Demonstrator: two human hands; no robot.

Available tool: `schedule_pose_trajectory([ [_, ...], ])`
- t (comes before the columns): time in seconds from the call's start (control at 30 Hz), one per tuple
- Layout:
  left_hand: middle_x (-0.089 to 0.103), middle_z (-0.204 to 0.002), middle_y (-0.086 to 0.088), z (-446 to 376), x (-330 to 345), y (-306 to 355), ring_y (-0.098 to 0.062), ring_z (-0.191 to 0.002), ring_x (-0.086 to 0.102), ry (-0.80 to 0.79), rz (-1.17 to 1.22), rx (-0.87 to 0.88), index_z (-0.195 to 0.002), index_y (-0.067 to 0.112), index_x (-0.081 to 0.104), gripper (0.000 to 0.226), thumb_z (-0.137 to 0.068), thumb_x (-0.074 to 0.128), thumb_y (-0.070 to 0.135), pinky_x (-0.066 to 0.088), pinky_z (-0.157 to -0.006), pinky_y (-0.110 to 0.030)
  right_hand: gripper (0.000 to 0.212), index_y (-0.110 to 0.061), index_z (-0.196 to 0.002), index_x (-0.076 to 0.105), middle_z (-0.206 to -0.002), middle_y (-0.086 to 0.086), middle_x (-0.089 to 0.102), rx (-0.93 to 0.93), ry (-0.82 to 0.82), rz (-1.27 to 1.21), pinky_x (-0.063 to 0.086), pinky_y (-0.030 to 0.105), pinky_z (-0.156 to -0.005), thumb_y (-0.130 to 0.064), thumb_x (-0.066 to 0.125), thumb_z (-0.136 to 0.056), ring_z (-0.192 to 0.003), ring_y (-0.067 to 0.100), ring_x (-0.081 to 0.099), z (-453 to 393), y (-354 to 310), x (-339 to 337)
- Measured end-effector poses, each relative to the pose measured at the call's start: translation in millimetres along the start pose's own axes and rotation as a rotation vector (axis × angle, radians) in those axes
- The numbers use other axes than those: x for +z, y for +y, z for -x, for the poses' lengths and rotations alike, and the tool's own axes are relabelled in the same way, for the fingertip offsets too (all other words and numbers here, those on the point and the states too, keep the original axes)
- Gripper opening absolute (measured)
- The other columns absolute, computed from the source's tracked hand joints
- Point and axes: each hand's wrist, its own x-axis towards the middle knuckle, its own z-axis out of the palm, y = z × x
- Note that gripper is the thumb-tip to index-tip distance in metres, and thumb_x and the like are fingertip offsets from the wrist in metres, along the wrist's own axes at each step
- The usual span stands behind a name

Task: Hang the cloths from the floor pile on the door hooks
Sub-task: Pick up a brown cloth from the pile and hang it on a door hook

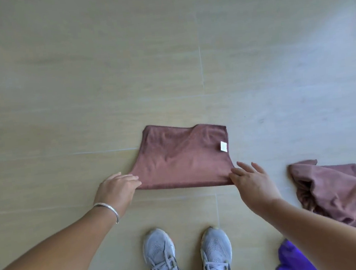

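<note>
Pale floor tiles (82,100) carried the folded brown cloth (182,162). The left hand (118,189) pinched its near-left corner; the right hand (251,180) touched the near-right corner with fingers spread. Both corners needed firm pinches before lifting, I think.

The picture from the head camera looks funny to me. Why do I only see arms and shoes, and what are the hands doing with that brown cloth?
The camera sits on a person's head and looks down, so you see only their arms and their grey shoes. On the tiled floor lies a folded brown cloth with a small white tag. The left hand touches its near left corner; the right hand touches its near right corner with fingers spread. Neither has lifted it. To the right lies a crumpled brown cloth on top of a purple cloth.
</note>
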Motion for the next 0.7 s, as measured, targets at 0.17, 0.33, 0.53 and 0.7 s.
schedule_pose_trajectory([
  [0.17, 0.049, -0.138, 0.025, 2.7, -126.9, 20.9, 0.000, -0.126, 0.046, 0.009, -0.082, -0.020, -0.119, 0.042, 0.062, 0.032, -0.096, 0.047, 0.026, 0.018, -0.112, -0.016, 0.055, -0.028, -0.129, 0.052, -0.134, -0.015, 0.051, 0.033, 0.070, 0.026, 0.009, 0.036, -0.119, 0.001, 0.030, -0.087, -0.145, 0.011, 0.020, 16.6, 26.9, -124.3],
  [0.33, 0.047, -0.139, 0.025, 16.3, -255.5, 43.1, 0.007, -0.126, 0.042, 0.063, -0.086, 0.008, -0.120, 0.041, 0.060, 0.031, -0.097, 0.043, 0.030, 0.011, -0.112, -0.014, 0.048, -0.026, -0.116, 0.056, -0.129, -0.014, 0.054, 0.050, 0.139, 0.028, 0.010, 0.035, -0.118, -0.001, 0.032, -0.085, -0.144, 0.011, 0.022, 44.9, 48.3, -243.2],
  [0.53, 0.063, -0.118, 0.016, 48.4, -401.7, 59.3, -0.004, -0.119, 0.052, 0.171, -0.103, -0.058, -0.111, 0.034, 0.064, 0.027, -0.093, 0.045, 0.027, 0.019, -0.114, -0.018, 0.045, -0.027, -0.108, 0.062, -0.117, -0.013, 0.061, 0.016, 0.264, 0.038, 0.016, 0.033, -0.116, -0.003, 0.034, -0.084, -0.142, 0.013, 0.027, 83.1, 58.2, -390.2],
  [0.7, 0.068, -0.114, 0.009, 89.4, -517.0, 66.9, -0.012, -0.137, 0.038, 0.258, -0.055, -0.178, -0.104, 0.037, 0.061, 0.018, -0.094, 0.045, 0.034, 0.040, -0.084, -0.020, 0.040, -0.028, -0.106, 0.068, -0.115, -0.011, 0.067, 0.043, 0.352, 0.054, 0.025, 0.026, -0.108, -0.008, 0.044, -0.080, -0.140, 0.011, 0.034, 121.4, 59.6, -504.6],
])
